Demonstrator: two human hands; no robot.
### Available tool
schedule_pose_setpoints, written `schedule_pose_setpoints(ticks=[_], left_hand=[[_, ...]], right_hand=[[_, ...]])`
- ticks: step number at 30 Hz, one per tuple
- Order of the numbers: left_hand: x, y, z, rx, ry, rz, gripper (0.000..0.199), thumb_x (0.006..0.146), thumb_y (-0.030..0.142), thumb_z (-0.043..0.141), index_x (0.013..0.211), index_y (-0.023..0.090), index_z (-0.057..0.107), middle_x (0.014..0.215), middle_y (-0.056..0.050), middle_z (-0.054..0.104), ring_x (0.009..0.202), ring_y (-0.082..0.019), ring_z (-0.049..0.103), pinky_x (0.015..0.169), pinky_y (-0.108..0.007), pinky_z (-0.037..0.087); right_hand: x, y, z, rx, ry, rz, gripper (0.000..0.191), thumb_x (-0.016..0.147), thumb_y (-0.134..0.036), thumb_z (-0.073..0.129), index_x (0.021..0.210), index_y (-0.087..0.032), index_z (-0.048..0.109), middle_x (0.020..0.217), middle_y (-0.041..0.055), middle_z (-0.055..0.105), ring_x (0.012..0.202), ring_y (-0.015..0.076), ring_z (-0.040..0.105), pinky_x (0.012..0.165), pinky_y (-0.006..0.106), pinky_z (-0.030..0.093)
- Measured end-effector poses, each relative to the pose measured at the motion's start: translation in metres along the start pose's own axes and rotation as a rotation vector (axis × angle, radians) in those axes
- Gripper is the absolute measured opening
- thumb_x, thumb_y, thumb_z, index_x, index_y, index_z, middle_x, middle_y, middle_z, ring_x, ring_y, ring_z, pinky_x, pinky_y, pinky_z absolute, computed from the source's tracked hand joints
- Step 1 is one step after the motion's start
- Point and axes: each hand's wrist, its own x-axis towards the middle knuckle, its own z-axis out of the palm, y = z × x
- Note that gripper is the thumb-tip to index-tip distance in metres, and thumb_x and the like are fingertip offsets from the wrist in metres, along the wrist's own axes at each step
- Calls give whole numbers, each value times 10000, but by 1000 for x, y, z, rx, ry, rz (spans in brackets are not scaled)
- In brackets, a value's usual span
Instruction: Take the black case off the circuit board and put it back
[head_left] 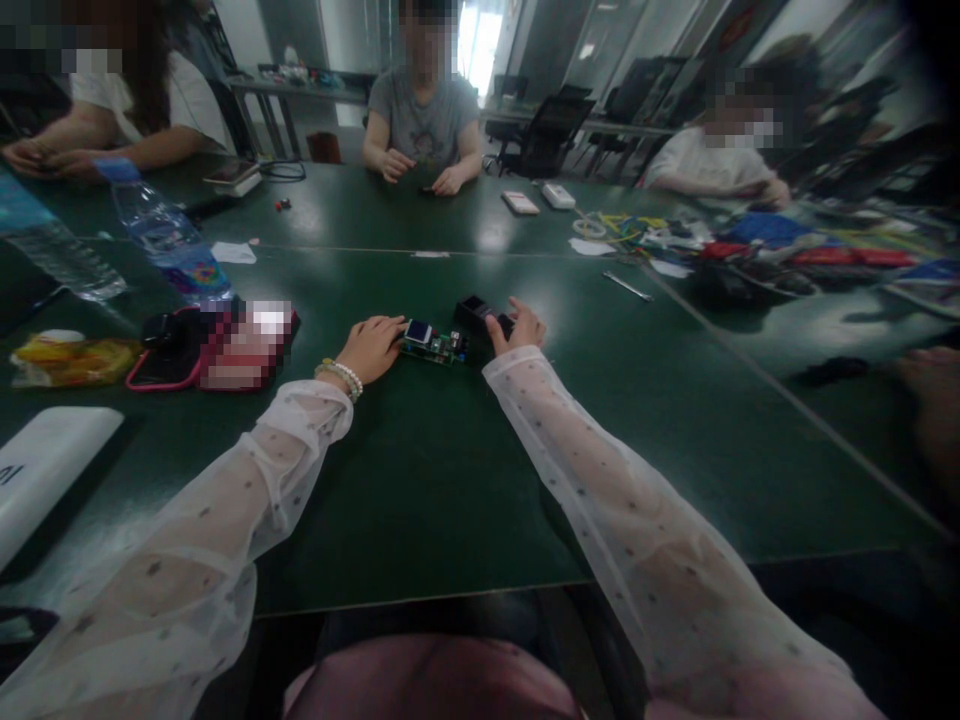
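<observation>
A small green circuit board (435, 345) with a little square screen lies on the dark green table (420, 480). My left hand (373, 345), wearing a beaded bracelet, rests at the board's left end, its fingers together and touching that edge. Just behind and right of the board is a black box-like case (474, 312). My right hand (517, 328) has its thumb and fingers around the right end of this case, and part of the case is hidden by them.
Left are a pink phone case (251, 345), a snack bag (71, 360), a water bottle (169, 235) and a white power bank (56, 465). A wrench (628, 287) and piled cables (780, 250) lie right. Several people sit around the table.
</observation>
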Motion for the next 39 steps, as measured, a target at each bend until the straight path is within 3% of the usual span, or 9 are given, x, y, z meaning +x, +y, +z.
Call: schedule_pose_setpoints(ticks=[4,8,13,16,20,23,30,34,39], left_hand=[[1,-2,2,10,4,3,413,982,270,397,1380,232,503,1512,-47,478,1360,-289,411,1090,-525,332],[0,-2,2,13,4,6,408,984,273,399,1376,230,505,1511,-54,478,1360,-283,413,1094,-519,328],[0,1,-1,13,0,2,403,981,260,402,1368,226,509,1508,-56,482,1356,-282,418,1092,-519,336],[0,1,-2,11,-4,2,403,982,262,400,1369,224,507,1508,-56,482,1357,-286,417,1095,-528,335],[0,1,-1,6,-6,0,406,983,254,390,1370,221,508,1509,-60,479,1358,-287,413,1093,-530,336],[1,0,2,11,6,-4,410,985,223,360,1364,217,517,1506,-64,484,1353,-278,417,1090,-523,333],[-1,-3,6,22,30,5,405,976,215,359,1348,195,517,1439,-107,534,1329,-281,433,1075,-510,335],[-1,-4,7,25,35,3,395,968,214,364,1328,190,526,1415,-119,547,1333,-281,426,1079,-503,328],[1,-1,6,0,24,-19,429,963,200,353,1367,187,495,1432,-116,538,1326,-283,431,1082,-507,326]], right_hand=[[2,1,1,20,39,1,583,903,-616,404,1369,-273,474,1225,123,602,1173,341,466,974,571,381],[9,12,10,43,-6,-56,557,910,-597,398,1345,-259,484,1227,140,587,1153,322,525,962,552,423],[13,23,18,17,-75,-102,717,735,-520,674,1329,-165,486,1260,200,556,1201,378,520,962,578,459],[13,23,16,33,-106,-132,675,681,-384,722,1285,-162,520,1230,182,591,1181,376,552,991,592,461],[4,7,7,187,43,-268,582,783,-413,650,1303,-200,499,1278,147,593,1196,335,564,1015,567,472],[-9,-14,-1,302,66,-393,584,836,-476,618,1341,-228,461,1287,134,598,1188,308,579,1001,536,494],[-35,-46,-8,363,-59,-578,548,851,-452,627,1341,-268,465,1211,112,623,1110,290,608,943,506,523],[-36,-47,-10,368,-90,-632,526,841,-383,646,1324,-262,475,1219,107,619,1120,283,596,958,502,514],[-31,-35,-2,302,-173,-577,521,825,-383,646,1300,-237,489,1229,118,596,1153,292,571,985,515,489]])
